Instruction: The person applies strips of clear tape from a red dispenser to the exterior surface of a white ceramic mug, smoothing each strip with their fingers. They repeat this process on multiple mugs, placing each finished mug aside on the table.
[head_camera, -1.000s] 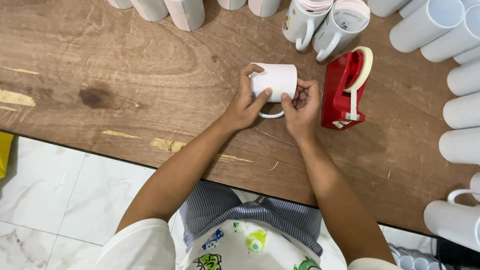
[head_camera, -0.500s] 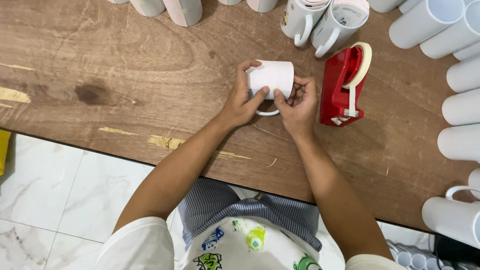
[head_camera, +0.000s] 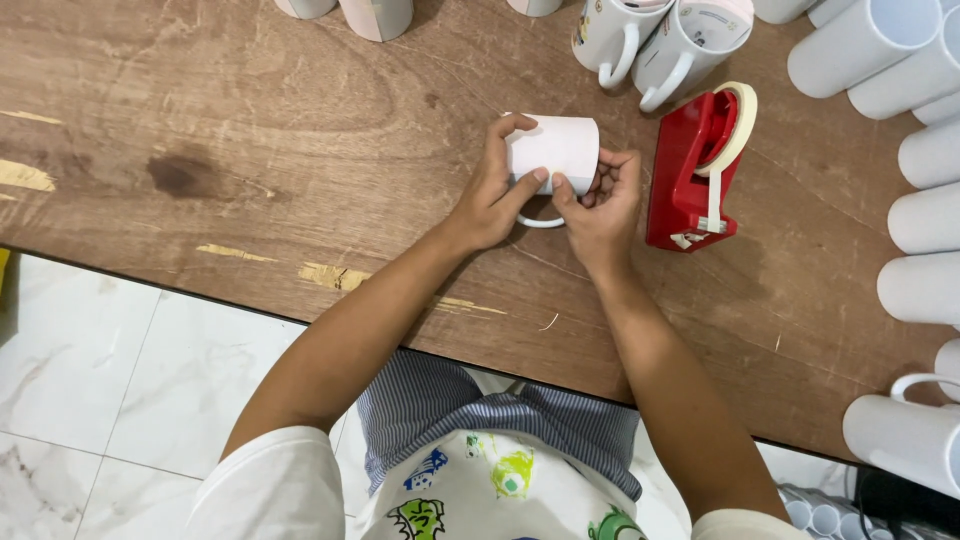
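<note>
Lying on its side near the middle of the wooden bench (head_camera: 250, 150), white mug (head_camera: 555, 150) wrapped in a plain white sheet, handle loop poking out toward the body. Left hand (head_camera: 495, 195) curled round the mug's left end, fingertips over the top edge, thumb pressed along the paper's lower edge. Right hand (head_camera: 605, 200) closed against the mug's right end, thumb and fingers pinched together at the paper's lower right corner; too small to tell whether anything is between them. Compared with a second ago, mug and both hands in nearly the same spot, right fingers drawn in tighter at the corner, left thumb slid further along the seam, so the sheet looks held flatter against the mug. Just beside the right hand, red tape dispenser (head_camera: 695, 175) with a tape end hanging at its cutter. Beyond, two printed mugs (head_camera: 650, 35); along the right edge, rows of plain white mugs (head_camera: 925, 220)
</note>
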